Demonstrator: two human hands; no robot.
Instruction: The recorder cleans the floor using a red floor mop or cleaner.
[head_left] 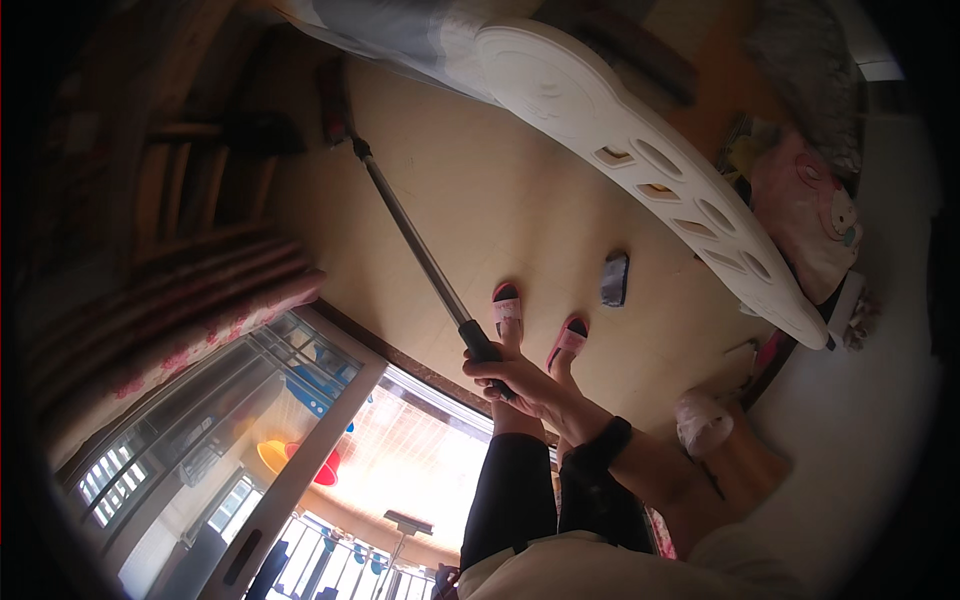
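Note:
My right hand [515, 383], with a black band on its wrist, is closed around the dark grip of a long-handled mop [415, 245]. Its silver pole slants away to the far left. There the mop's dark, reddish head [335, 105] rests on the beige floor in dim light, so its exact shape is hard to make out. My left hand does not appear. Just beyond my right hand are my feet in pink slippers [508, 312]. A small grey-blue packet-like thing [614, 279] lies on the floor to their right.
A white bed board [650, 170] with cutouts curves along the far right. Wooden chair-like furniture [190, 185] stands at the left, near a flowered curtain [200, 345]. Behind the sliding glass door [300, 450] is a bright balcony. A bag-lined bin [703, 422] stands at the right.

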